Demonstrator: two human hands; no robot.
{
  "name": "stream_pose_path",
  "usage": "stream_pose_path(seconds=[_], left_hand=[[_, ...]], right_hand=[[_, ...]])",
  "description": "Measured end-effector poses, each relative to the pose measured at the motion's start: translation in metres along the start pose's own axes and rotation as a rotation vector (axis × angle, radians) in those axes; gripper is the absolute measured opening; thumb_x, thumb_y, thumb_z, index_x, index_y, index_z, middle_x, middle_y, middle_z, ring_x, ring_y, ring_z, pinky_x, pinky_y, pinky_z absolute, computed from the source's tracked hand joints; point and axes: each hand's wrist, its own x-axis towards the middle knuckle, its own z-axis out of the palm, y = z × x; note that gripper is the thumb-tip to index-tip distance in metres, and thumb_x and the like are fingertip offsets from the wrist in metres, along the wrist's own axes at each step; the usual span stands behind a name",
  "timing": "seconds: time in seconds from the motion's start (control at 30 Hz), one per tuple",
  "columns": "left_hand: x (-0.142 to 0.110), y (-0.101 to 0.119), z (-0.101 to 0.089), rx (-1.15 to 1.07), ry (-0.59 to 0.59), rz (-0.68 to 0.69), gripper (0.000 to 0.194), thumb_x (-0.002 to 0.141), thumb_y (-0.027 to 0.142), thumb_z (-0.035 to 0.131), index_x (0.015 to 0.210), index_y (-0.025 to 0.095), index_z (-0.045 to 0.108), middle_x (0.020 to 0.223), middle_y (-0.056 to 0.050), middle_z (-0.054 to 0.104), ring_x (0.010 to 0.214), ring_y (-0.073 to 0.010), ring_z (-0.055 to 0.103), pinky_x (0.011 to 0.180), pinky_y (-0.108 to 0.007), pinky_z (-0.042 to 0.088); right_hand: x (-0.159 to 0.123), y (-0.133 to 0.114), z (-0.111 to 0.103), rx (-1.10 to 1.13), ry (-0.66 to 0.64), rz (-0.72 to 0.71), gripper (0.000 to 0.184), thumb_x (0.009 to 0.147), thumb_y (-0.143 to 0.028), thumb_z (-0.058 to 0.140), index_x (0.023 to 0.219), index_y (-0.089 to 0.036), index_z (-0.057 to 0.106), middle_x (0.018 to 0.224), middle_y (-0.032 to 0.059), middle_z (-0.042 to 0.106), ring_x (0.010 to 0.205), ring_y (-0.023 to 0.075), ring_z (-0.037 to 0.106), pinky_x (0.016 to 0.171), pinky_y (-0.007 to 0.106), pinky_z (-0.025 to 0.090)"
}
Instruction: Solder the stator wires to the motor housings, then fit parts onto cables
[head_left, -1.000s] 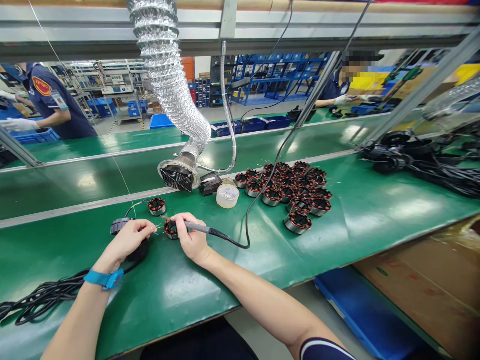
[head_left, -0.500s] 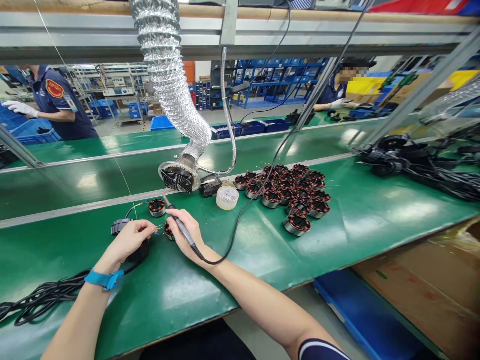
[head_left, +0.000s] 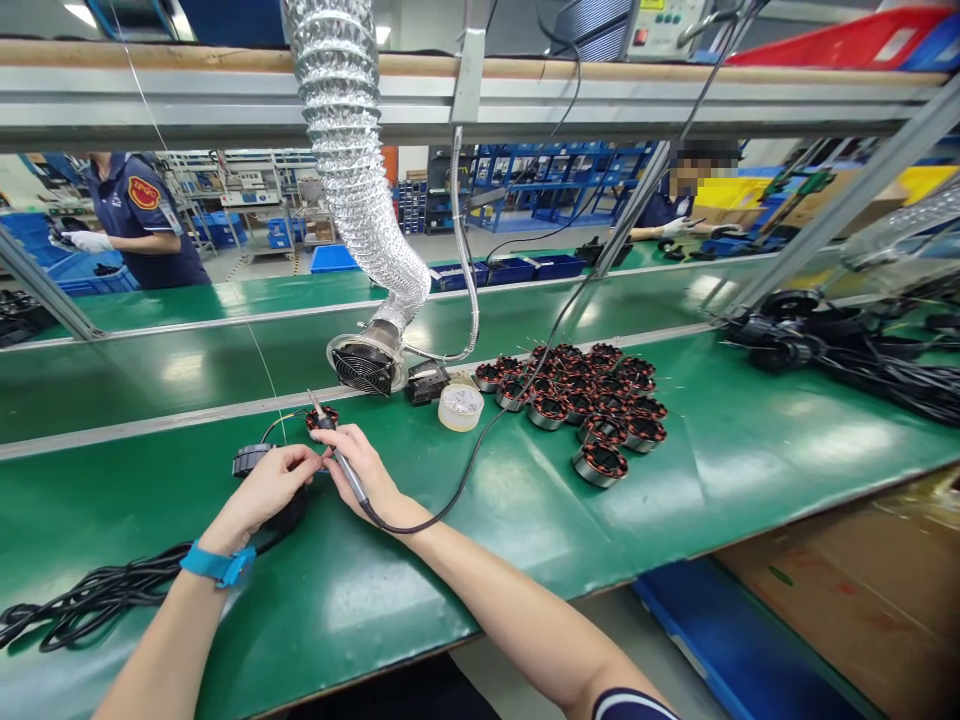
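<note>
My right hand [head_left: 358,470] is closed round a soldering iron [head_left: 336,452], whose tip points up and away toward a copper-wound motor stator [head_left: 322,416] on the green bench. My left hand [head_left: 268,486] is pinched on thin wires beside the right hand, resting over a black round part [head_left: 252,459] with a black cable [head_left: 97,598] trailing left. The stator that the hands were working over is hidden behind them.
A fume extractor fan [head_left: 364,366] on a silver duct [head_left: 352,170] hangs just beyond. A white tape roll [head_left: 460,407] and a heap of several stators [head_left: 592,400] lie to the right. Black cabled parts [head_left: 840,340] sit far right. Two other people work at the far benches.
My right hand turned the soldering iron from lying across the stator to pointing its tip up and away. The camera view tilted up slightly. My left hand stayed put.
</note>
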Motion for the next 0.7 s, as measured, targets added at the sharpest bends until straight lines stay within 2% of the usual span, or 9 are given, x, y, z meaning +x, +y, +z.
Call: stream_pose_path(seconds=[0.17, 0.33, 0.5, 0.7], left_hand=[[0.001, -0.005, -0.004, 0.024, -0.054, 0.017, 0.041, 0.081, 0.055, 0.050, 0.066, 0.018, 0.060, 0.066, -0.002, 0.061, 0.064, -0.0193, 0.053, 0.062, -0.029, 0.039], [0.003, -0.013, -0.002, -0.006, -0.120, 0.000, 0.046, 0.084, 0.061, 0.047, 0.069, 0.019, 0.058, 0.071, -0.003, 0.062, 0.070, -0.0198, 0.055, 0.068, -0.030, 0.041], [0.005, -0.018, 0.001, -0.048, -0.125, -0.028, 0.047, 0.083, 0.062, 0.048, 0.069, 0.018, 0.055, 0.069, -0.001, 0.058, 0.067, -0.0176, 0.049, 0.065, -0.029, 0.038], [0.005, -0.017, 0.003, -0.068, -0.126, -0.038, 0.049, 0.083, 0.065, 0.047, 0.068, 0.018, 0.053, 0.067, 0.000, 0.053, 0.064, -0.0159, 0.044, 0.063, -0.028, 0.034]], right_hand=[[0.000, -0.003, -0.004, -0.065, 0.025, -0.028, 0.042, 0.091, -0.008, 0.047, 0.129, -0.024, 0.055, 0.105, 0.0069, 0.053, 0.094, 0.0158, 0.060, 0.088, 0.028, 0.052], [-0.007, -0.012, -0.008, 0.044, 0.069, 0.043, 0.045, 0.089, -0.005, 0.049, 0.129, -0.025, 0.053, 0.108, 0.0061, 0.052, 0.083, 0.0120, 0.061, 0.084, 0.027, 0.054], [-0.015, -0.015, -0.005, 0.113, 0.078, 0.101, 0.047, 0.087, -0.005, 0.052, 0.128, -0.026, 0.052, 0.109, 0.0047, 0.051, 0.078, 0.0099, 0.063, 0.083, 0.026, 0.056], [-0.018, -0.012, -0.003, 0.051, 0.049, 0.054, 0.046, 0.089, -0.007, 0.050, 0.131, -0.026, 0.051, 0.112, 0.0067, 0.051, 0.082, 0.0111, 0.063, 0.084, 0.026, 0.055]])
